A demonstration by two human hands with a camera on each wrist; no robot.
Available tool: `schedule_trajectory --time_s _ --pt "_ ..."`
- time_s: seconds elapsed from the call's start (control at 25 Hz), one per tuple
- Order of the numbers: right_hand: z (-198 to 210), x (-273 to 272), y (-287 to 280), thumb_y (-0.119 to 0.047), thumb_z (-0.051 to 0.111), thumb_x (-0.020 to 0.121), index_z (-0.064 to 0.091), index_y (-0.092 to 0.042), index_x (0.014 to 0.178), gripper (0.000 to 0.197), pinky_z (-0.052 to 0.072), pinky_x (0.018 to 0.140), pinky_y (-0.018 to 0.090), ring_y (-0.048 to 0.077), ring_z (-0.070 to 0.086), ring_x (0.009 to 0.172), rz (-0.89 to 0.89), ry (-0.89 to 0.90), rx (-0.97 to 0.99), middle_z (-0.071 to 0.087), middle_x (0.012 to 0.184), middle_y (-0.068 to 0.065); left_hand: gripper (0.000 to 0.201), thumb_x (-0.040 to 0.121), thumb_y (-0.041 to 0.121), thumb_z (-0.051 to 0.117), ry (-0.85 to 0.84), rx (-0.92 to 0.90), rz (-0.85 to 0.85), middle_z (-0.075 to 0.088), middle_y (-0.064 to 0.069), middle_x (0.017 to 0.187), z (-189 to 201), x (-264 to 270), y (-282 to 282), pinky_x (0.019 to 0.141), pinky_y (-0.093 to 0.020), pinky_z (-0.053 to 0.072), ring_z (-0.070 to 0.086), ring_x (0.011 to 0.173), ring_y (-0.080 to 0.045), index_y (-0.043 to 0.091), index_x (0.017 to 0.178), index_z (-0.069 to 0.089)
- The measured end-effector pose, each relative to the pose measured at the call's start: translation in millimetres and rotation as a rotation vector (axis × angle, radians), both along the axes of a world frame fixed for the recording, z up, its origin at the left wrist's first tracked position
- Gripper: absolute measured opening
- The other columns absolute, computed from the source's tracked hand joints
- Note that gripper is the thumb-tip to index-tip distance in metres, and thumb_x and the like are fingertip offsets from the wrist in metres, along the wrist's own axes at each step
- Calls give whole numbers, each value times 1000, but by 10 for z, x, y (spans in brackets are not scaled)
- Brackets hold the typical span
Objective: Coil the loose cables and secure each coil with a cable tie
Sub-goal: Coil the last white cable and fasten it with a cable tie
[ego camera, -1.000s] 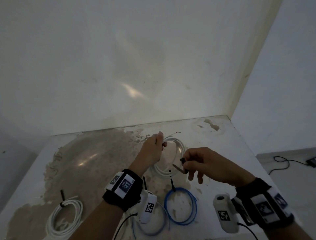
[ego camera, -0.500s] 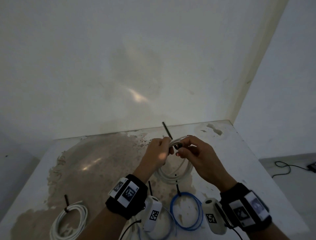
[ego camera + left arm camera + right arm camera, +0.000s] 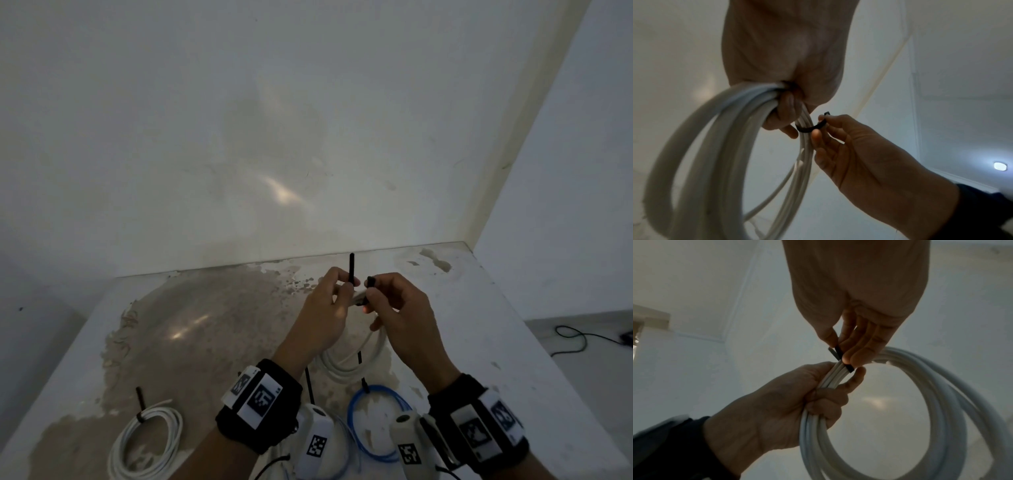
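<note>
A white cable coil (image 3: 346, 365) hangs above the table, its top bundle gripped in my left hand (image 3: 330, 301). In the left wrist view the coil (image 3: 719, 146) droops from that fist. A black cable tie (image 3: 351, 270) wraps under the bundle. One end sticks straight up beside my left thumb. The other end is pinched by my right hand (image 3: 387, 301). The right wrist view shows the tie (image 3: 840, 358) bent across the white strands (image 3: 834, 374), between my right fingertips and left thumb. In the left wrist view the tie (image 3: 812, 127) curves from the bundle to my right thumb.
On the worn white table (image 3: 205, 325) lie a tied white coil (image 3: 147, 442) at the near left and a tied blue coil (image 3: 376, 421) below my hands. A wall stands behind. The table's right edge drops to a floor with a black cord (image 3: 575, 339).
My right hand came up from beside the coil to meet the left at the top of the bundle. The tie now wraps under the strands with one end standing straight up.
</note>
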State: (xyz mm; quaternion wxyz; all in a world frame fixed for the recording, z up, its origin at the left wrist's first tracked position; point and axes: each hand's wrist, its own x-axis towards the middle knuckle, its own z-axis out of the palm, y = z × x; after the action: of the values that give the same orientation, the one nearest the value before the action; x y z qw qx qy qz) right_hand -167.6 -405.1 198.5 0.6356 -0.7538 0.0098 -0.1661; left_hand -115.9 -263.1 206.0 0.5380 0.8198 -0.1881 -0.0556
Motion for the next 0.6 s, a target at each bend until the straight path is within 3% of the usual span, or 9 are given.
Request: schedule_trajectory --time_s 0.12,0.2,0.24,0.32,0.4,0.52,0.6 --pt "-37 37 68 -8 60 95 66 -15 106 14 58 57 24 13 69 73 -69 -15 -11 71 84 1 16 103 26 40 -15 -19 27 62 1 83 -24 -28 -34 51 -29 44 58 56 -1 19 99 54" --pt "-30 37 103 -10 63 94 68 -18 101 12 57 63 20 10 69 74 -69 -55 -54 71 83 -3 16 102 28 40 -26 -28 43 64 -8 82 -43 -52 -38 63 -46 51 63 69 -20 24 96 54" --pt "-25 24 126 -10 64 93 68 -20 98 11 55 64 16 8 68 73 -60 -74 -71 71 83 -5 16 102 28 40 -14 -36 60 64 -11 82 -44 -62 -33 62 -48 50 61 67 -25 24 95 54" --pt "-36 -19 159 -11 67 92 66 -19 95 9 52 64 12 5 67 73 -58 -99 -82 70 83 -7 17 102 26 40 36 -66 128 63 -17 84 -58 -60 -28 48 -39 42 49 49 -17 23 94 54" --pt "-95 -66 136 -16 68 91 64 -19 96 7 51 65 12 6 66 76 -91 -134 -129 68 85 -9 18 102 25 40 112 -111 195 60 -20 83 -38 -27 -2 43 -30 32 35 40 -9 23 92 55" --pt "-195 -141 75 -37 68 86 60 -26 107 26 52 64 14 11 64 78 35 -125 -243 62 90 -8 19 103 21 38 228 -185 249 50 -6 66 0 36 65 39 -21 26 28 35 -7 13 99 55" --pt "-234 -130 102 -36 71 84 60 -29 111 30 53 65 16 11 64 81 110 -82 -304 61 94 -9 20 103 21 37 278 -205 247 41 1 60 15 39 86 37 -19 25 27 36 -7 11 104 54"
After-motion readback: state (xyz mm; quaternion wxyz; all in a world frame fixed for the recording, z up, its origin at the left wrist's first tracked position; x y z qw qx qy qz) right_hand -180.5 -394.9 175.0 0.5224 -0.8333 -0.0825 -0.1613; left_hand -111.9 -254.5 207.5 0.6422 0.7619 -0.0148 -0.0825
